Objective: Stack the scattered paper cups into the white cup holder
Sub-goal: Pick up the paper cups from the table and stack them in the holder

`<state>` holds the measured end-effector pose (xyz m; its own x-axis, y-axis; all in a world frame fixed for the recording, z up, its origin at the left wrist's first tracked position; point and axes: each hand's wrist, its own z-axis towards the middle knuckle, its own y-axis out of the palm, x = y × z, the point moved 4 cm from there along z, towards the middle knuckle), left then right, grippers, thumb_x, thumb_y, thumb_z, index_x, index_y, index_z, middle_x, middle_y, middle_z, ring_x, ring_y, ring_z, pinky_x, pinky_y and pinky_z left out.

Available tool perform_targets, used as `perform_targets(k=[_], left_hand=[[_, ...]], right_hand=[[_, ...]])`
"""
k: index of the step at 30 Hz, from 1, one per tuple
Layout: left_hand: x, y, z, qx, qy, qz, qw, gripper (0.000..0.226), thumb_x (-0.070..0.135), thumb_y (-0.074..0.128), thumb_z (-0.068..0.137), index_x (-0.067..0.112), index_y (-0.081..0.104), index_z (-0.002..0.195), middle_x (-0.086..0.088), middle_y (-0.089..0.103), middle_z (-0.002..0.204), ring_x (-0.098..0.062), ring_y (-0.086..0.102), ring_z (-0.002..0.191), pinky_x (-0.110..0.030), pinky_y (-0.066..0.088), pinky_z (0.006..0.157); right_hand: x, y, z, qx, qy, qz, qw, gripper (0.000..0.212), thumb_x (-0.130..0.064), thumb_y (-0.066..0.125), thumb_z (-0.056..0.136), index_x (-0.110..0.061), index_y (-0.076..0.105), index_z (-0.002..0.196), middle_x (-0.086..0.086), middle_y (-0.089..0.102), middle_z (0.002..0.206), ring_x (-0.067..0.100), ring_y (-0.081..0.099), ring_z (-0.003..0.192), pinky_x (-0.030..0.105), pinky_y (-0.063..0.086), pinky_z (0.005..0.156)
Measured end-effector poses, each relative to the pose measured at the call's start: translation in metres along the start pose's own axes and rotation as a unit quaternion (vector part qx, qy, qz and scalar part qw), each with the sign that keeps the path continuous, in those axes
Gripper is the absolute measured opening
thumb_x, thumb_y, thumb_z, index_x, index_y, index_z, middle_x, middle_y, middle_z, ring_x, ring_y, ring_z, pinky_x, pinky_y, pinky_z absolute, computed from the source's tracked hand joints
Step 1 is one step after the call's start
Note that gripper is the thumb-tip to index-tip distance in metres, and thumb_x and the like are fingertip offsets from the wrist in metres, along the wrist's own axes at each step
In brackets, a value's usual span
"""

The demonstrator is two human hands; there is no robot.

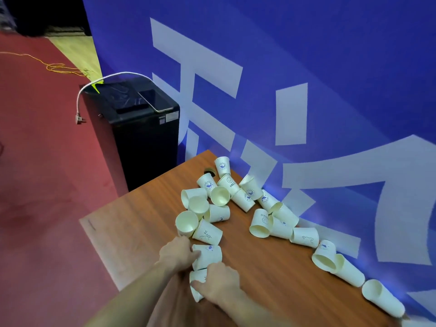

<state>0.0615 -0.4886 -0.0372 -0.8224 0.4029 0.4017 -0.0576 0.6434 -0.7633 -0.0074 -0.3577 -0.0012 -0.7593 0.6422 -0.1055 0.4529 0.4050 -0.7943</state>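
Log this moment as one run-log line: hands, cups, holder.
left hand: grips cup | right hand: grips second cup | loose cups: scattered on table | holder: not in view

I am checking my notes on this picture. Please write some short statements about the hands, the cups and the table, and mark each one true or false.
1. Both hands hold paper cups. True: the left hand grips one cup, the right hand another cup.
2. All cups stand upright. False: many lie on their sides on the table.
3. A phone lies on the black cabinet. True.
4. The wall behind the table is red. False: the wall is blue with white shapes.
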Motion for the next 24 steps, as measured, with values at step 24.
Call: perform_targets(k=[24], left_hand=[[0.113, -0.006, -0.031, 0.073, 0.224, 0.108, 0.966, 0.023, 0.04, 0.045, 0.094, 0.022, 0.06, 0.093, 0.002, 0.066, 0.093, -0.018, 0.061, 0.085, -0.03, 0.042, 0.066]], right_hand=[[0.128, -0.066, -0.043, 0.091, 0.146, 0.116, 0.978, 0.031, -0.033, 0.044, 0.092, -0.015, 0.061, 0.112, 0.004, 0.063, 0.115, 0.026, 0.061, 0.105, 0.031, 0.042, 0.075]])
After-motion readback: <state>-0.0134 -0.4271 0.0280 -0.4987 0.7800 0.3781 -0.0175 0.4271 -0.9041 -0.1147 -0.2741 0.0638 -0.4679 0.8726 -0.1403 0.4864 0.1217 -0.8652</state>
